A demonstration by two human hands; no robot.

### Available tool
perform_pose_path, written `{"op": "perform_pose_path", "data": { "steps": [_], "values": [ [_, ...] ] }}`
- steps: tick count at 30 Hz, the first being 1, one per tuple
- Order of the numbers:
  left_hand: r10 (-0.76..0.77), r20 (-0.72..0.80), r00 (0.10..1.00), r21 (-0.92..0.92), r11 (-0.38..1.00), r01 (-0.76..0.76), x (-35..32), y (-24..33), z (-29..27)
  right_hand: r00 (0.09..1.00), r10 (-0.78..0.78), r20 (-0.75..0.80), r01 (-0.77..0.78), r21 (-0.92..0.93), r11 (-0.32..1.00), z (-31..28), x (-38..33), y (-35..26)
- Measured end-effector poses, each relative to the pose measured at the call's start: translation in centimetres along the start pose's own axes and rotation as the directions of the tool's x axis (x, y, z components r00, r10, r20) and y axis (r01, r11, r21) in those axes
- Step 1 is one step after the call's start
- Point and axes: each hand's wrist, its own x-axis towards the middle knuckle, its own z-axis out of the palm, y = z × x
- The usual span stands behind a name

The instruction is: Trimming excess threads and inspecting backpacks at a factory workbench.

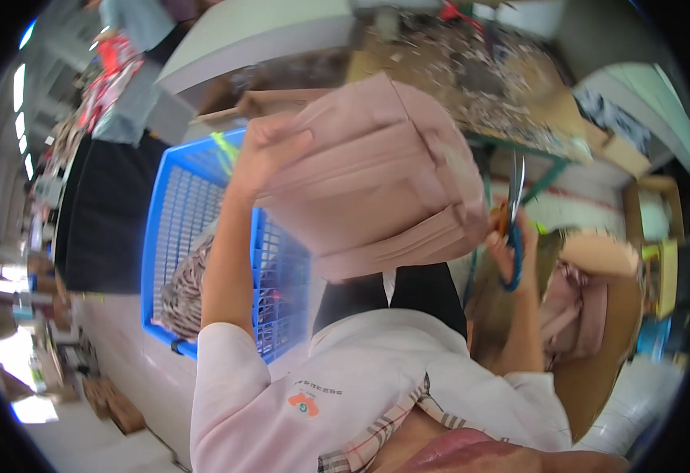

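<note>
A dusty-pink fabric bag (361, 189) with stitched seams and pocket-like folds hangs in front of my body, a little blurred. My left hand (270, 150) grips its upper left edge, the fingers closed on the cloth. At the bag's right side my right hand (510, 236) is closed around a pair of scissors (516, 185). Their metal blades point up, and a blue handle loop shows below the fingers. Whether the right fingers also touch the bag's edge I cannot tell.
To the left stands a blue plastic basket (156, 236) holding striped fabric (187, 292). A cardboard box (609, 363) with another pink bag (578, 315) is at the right. Ahead, a table (432, 71) is strewn with scraps. Another person (136, 31) is at the far left.
</note>
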Motion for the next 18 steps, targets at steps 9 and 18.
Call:
{"op": "perform_pose_path", "data": {
  "steps": [9,18],
  "values": [
    [-0.022,0.388,0.921,0.284,0.954,-0.097,0.3,-1.8,5.7,0.879,-0.061,0.473,0.464,-0.819,0.337,-1.4,1.7,-10.2],
    [0.083,0.393,0.916,0.179,0.970,-0.164,-0.7,-2.2,7.7,0.844,0.015,0.536,0.514,-0.817,0.261,-1.1,1.6,-9.3]
  ]
}}
